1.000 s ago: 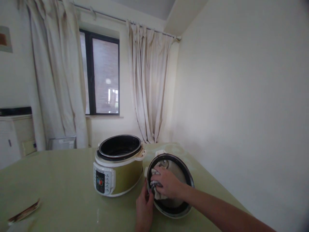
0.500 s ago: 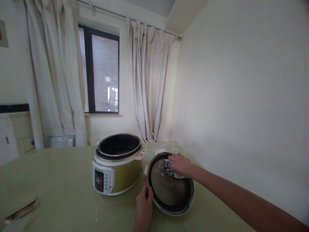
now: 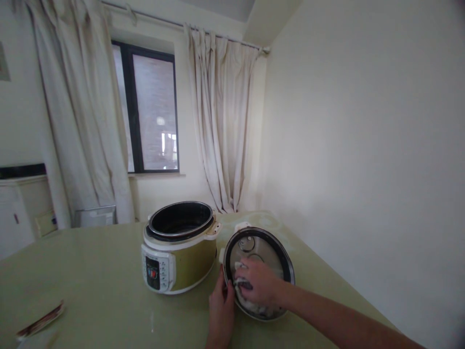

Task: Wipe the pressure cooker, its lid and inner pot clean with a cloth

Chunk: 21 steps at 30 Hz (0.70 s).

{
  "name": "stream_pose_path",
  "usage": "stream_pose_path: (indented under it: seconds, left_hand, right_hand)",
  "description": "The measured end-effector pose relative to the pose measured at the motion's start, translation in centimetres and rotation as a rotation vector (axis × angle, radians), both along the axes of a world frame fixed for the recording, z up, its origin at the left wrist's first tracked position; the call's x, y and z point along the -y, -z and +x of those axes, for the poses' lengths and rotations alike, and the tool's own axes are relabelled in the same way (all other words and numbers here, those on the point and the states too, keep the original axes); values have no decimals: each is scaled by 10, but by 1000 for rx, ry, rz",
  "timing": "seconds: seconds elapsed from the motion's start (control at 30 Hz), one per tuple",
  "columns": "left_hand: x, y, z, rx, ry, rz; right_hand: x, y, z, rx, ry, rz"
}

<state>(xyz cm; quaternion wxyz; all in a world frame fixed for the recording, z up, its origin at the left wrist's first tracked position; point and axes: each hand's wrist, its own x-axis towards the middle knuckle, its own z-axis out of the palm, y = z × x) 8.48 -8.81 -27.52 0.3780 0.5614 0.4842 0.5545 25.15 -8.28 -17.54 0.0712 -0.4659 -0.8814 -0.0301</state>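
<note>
The round pressure cooker lid (image 3: 273, 252) is tilted with its grey metal inside facing me and a dark ring around its edge. My left hand (image 3: 221, 303) grips the lid's left rim, thumb on the inner side. Against the lower left of the lid's inside, my right hand (image 3: 259, 281) is closed on a crumpled whitish cloth (image 3: 239, 280), mostly hidden under the fingers. Left of the lid stands the electric pressure cooker (image 3: 194, 264), white and gold with a button panel, its top uncovered and a dark inner pot (image 3: 181, 220) showing.
Both rest on a glossy greenish table (image 3: 109, 271). A thin brown and white strip (image 3: 40, 321) lies at the table's left front. Behind are a window (image 3: 154, 111), pale curtains (image 3: 223, 106) and a white cabinet (image 3: 16, 208). A bare wall (image 3: 363, 145) runs along the right.
My right hand has moved down and left across the lid's inside with the cloth, from the upper right part to the lower left. My left hand keeps its hold on the rim.
</note>
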Motion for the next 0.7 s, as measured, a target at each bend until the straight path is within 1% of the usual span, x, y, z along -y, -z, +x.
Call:
stream_pose_path:
  seconds: [0.03, 0.1, 0.17, 0.23, 0.3, 0.37, 0.47, 0.53, 0.6, 0.7]
  left_hand:
    - [0, 1, 1, 0, -15, 0]
    - [-1, 1, 1, -3, -30, -3]
    - [-2, -1, 1, -2, -23, 2]
    - [-3, -3, 0, 4, -5, 18]
    - [-4, -5, -1, 2, 19, 29]
    - [-6, -4, -3, -1, 39, 37]
    - [-6, 0, -5, 14, 48, 25]
    - [-6, 2, -5, 26, 36, 5]
    - [-5, 3, -6, 29, 18, -7]
    - [-4, 0, -6, 27, 2, -6]
  right_hand:
    - [4, -1, 10, 28, 8, -34]
    - [4, -10, 29, 104, 53, -73]
    - [-4, -24, 44, 178, 150, -47]
    - [-15, -37, 47, 219, 266, 22]
    - [-23, -43, 38, 220, 329, 87]
    - [-25, -42, 19, 178, 305, 119]
    - [-14, -31, -15, 72, 150, 99]
    - [-4, -23, -28, 24, 52, 51]
    - [5, -18, -27, -20, 15, 4]
    - [12, -15, -4, -50, 11, -76]
